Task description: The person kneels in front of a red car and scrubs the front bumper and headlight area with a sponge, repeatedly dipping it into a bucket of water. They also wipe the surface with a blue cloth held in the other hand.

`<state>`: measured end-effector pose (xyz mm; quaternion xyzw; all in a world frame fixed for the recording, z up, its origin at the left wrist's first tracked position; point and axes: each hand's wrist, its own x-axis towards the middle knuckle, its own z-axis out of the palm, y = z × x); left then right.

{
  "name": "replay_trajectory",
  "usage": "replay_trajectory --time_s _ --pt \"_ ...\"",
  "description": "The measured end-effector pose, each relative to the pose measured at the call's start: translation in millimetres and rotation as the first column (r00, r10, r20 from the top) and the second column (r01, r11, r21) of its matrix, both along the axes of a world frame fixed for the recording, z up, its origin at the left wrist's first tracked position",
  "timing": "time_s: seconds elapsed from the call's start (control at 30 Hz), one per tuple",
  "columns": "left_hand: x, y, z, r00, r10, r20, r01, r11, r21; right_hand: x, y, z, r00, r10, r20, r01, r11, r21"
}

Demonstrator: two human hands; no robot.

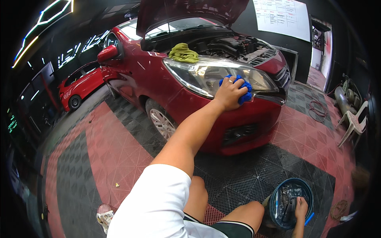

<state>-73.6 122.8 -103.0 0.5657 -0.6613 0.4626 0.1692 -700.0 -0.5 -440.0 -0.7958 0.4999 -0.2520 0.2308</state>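
My left hand (231, 93) presses a crumpled blue cloth (246, 94) against the clear headlight (206, 77) of a dark red car (190, 109), fingers curled over it. Low on the right, my right hand (301, 207) reaches over the rim of a dark round bucket (274, 212). Its fingers close on a dark, block-like thing (291, 207) whose kind I cannot make out. A yellow-green cloth (183, 53) lies bunched on the car's edge above the headlight.
The car's hood (190, 14) is raised over the engine bay (234, 44). A white plastic chair (354, 122) and an air compressor (346, 97) stand at the right, near a coiled hose (318, 111). Another red car (81, 85) is at the far left. Red and black tiles (119, 150) cover the floor.
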Motion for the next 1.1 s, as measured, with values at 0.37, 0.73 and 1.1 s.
replay_trajectory --time_s 0.37,0.73,1.1 --pt "-175.8 -35.1 -102.5 0.830 -0.365 -0.421 0.474 0.860 0.188 1.5 -29.6 -88.1 0.976 0.034 -0.215 -0.001 0.988 0.152" --pt "-398.3 -45.2 -288.2 0.601 -0.492 -0.630 0.791 0.483 0.376 4.9 -34.4 -87.3 0.993 -0.092 -0.069 0.110 0.932 0.345" --pt "-434.1 -85.2 -310.2 0.872 0.250 -0.421 0.417 0.072 0.906 -12.7 -36.1 -71.4 0.894 -0.220 -0.389 0.237 0.972 -0.006"
